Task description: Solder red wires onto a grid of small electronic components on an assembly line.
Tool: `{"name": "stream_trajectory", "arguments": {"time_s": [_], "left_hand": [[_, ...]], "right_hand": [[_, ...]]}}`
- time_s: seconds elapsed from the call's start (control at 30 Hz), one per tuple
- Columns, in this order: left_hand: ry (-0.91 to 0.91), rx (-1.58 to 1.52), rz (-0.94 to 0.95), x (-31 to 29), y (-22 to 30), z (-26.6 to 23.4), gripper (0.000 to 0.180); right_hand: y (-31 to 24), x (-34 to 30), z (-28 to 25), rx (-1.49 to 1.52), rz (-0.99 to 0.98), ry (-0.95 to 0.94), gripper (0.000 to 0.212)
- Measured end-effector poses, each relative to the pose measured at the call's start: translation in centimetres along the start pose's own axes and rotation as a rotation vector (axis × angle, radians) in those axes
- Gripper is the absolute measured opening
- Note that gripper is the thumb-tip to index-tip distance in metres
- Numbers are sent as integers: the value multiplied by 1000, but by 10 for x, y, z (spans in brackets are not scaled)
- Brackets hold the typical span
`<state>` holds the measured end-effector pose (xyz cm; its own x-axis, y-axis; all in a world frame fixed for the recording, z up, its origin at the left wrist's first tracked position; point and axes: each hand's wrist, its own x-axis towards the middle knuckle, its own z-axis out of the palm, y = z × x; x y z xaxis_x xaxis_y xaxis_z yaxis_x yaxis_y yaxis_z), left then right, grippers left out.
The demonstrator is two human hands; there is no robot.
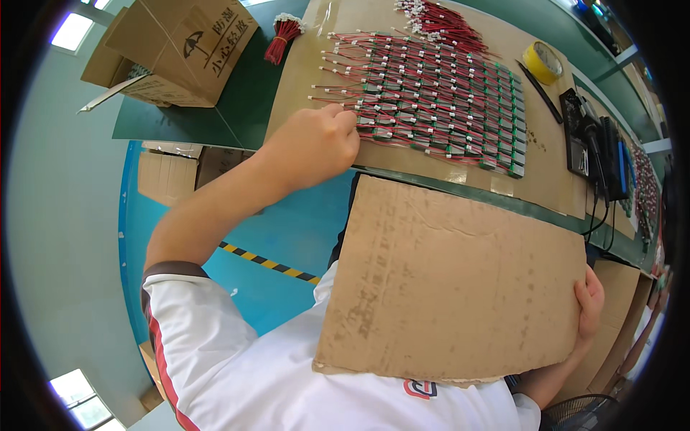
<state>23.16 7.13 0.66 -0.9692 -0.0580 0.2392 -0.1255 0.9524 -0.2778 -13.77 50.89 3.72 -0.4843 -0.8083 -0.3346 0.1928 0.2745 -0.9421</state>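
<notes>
My left hand [323,146] is closed, its fingertips pressed together at the near left corner of a block of small grey battery-like packs [489,147]. The packs lie in tight rows, with green ends and red wires [402,93] tipped with white connectors. Whatever those fingers pinch is hidden behind them. My right hand [591,303] grips the right edge of a flat brown cardboard sheet [460,280]. The sheet lies tilted against my body, below the table's front edge, with its thumb side of the grip showing.
Loose wired connectors [445,25] lie behind the rows, and a tied wire bundle [285,37] sits further left. An open carton [180,54] stands at the far left. Yellow tape [543,63], a black pen-like tool [540,91] and a soldering stand [578,133] occupy the right side.
</notes>
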Motion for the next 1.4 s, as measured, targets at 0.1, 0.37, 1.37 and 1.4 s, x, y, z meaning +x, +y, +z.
{"name": "stream_trajectory", "arguments": {"time_s": [0.1, 0.37, 1.37, 1.4], "left_hand": [[56, -25, 4, 0, 0, 2, 12], [-19, -75, 42, 7, -3, -4, 7], [-63, -331, 49, 67, -52, -38, 9], [-88, -359, 30, 67, -53, -39, 10]], "right_hand": [[2, 1, 4, 32, 10, 11, 58], [12, 11, 12, 33, -9, 69, 53], [41, 21, 90, -6, -6, 282, 46], [43, 18, 96, 28, -8, 276, 47]]}}
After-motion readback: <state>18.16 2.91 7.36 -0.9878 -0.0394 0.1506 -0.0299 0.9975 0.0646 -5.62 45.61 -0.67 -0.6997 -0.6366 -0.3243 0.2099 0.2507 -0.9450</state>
